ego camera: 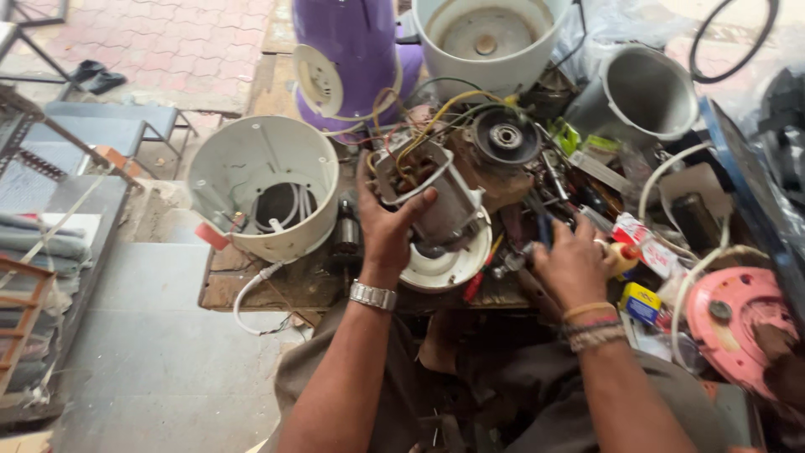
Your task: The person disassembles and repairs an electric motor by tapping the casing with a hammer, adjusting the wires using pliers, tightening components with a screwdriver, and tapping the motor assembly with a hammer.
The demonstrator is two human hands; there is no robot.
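The left hand (387, 225) is closed around a grey metal motor with yellow and red wires (428, 195), held tilted above the cluttered wooden bench (251, 289), while the right hand (574, 262) is laid half-curled among small tools just right of it, its grip hidden.

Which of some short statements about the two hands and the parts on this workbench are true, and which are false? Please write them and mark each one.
1. The left hand grips an electric motor with coloured wires. True.
2. The right hand rests inside the white plastic housing. False: it is among the small tools on the bench, right of the motor, and the housing lies to the left of the left hand.
3. A metal wristwatch is on the left wrist. True.
4. The pink round part stands behind the purple appliance body. False: it lies at the near right of the bench, while the purple body is at the far side.
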